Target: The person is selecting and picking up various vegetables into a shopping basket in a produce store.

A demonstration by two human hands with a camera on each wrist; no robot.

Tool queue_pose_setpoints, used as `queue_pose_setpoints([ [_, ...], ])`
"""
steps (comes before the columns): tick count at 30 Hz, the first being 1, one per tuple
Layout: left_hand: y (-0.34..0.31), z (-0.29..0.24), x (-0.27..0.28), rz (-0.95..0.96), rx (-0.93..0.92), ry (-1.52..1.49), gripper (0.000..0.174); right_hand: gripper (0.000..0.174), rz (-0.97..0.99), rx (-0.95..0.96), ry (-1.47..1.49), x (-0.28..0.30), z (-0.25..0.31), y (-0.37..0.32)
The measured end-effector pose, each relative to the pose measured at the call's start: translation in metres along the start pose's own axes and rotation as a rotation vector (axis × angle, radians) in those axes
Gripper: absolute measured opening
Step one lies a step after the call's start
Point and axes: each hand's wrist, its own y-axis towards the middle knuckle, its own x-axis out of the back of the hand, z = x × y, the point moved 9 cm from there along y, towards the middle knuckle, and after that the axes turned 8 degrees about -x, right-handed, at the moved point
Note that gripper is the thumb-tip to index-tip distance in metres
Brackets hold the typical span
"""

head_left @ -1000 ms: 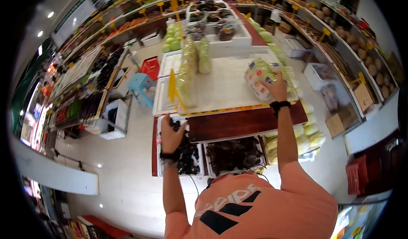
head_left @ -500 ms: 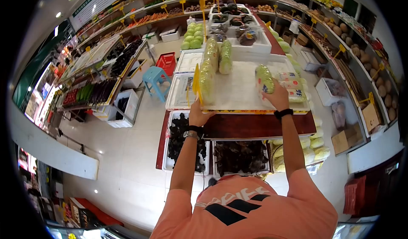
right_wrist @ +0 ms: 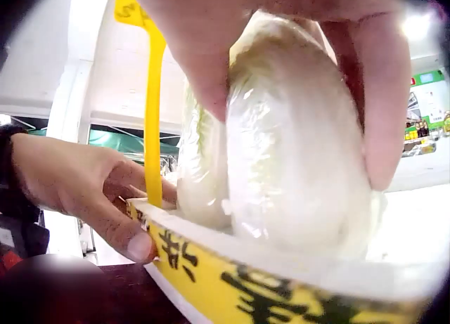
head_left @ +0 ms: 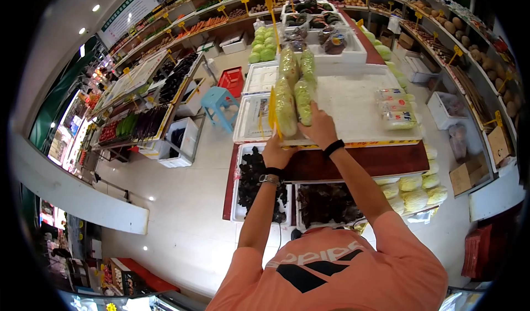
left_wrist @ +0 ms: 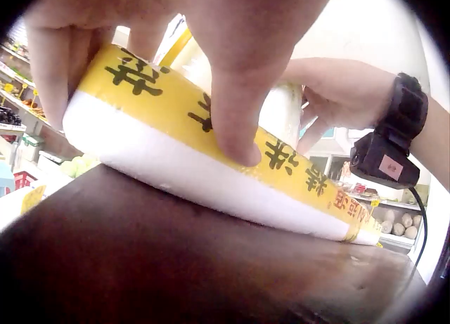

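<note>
My right hand [head_left: 320, 127] holds the near end of a plastic-wrapped napa cabbage [head_left: 302, 98], thumb and fingers on either side of it. The cabbage lies in a white foam tray [head_left: 353, 98], beside a row of other wrapped cabbages [head_left: 284, 109] on the left. At the tray's front left corner, my left hand [head_left: 277, 152] grips the rim. Its thumb presses the yellow printed tape [left_wrist: 197, 120] on the front face while the fingers reach over the edge. A yellow price tag [right_wrist: 155, 106] stands between the hands in the right wrist view.
Several wrapped packs [head_left: 396, 112] with red and blue print lie on the tray's right side. Below the dark wooden ledge [head_left: 353, 162] are boxes of dark black fungus [head_left: 254, 178] and more cabbages [head_left: 414, 192]. A blue stool [head_left: 219, 106] stands left.
My right hand has carried the cabbage from beside the printed packs leftward to the row. My left hand has gone from above the black fungus to the tray's front rim.
</note>
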Motion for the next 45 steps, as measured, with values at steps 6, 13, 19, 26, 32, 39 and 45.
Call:
queue_pose_setpoints([
  [6, -0.002, 0.015, -0.008, -0.035, 0.012, 0.036, 0.085, 0.09, -0.086, 0.094, 0.126, 0.001, -0.01, -0.001],
  [13, -0.005, 0.04, -0.036, -0.018, 0.042, -0.001, 0.098, 0.059, 0.037, 0.025, 0.516, 0.062, -0.083, -0.006],
  [19, 0.004, 0.039, -0.019, 0.092, 0.072, 0.052, 0.099, 0.059, -0.449, -0.311, -0.406, 0.224, -0.278, -0.017],
  [26, 0.013, 0.036, -0.011, 0.141, 0.058, 0.05, 0.087, 0.063, -0.221, -0.445, -0.366, 0.18, -0.351, -0.028],
  [32, 0.015, 0.04, -0.011, 0.098, 0.137, 0.068, 0.076, 0.076, -0.408, -0.435, 0.168, 0.182, -0.438, 0.004],
  [39, 0.025, 0.034, -0.01, 0.281, 0.162, 0.132, 0.079, 0.065, -0.088, -0.576, -0.289, 0.176, -0.436, 0.034],
  [45, 0.032, 0.05, -0.021, 0.287, 0.147, 0.14, 0.067, 0.104, -0.059, -0.843, -0.165, 0.191, -0.403, 0.015],
])
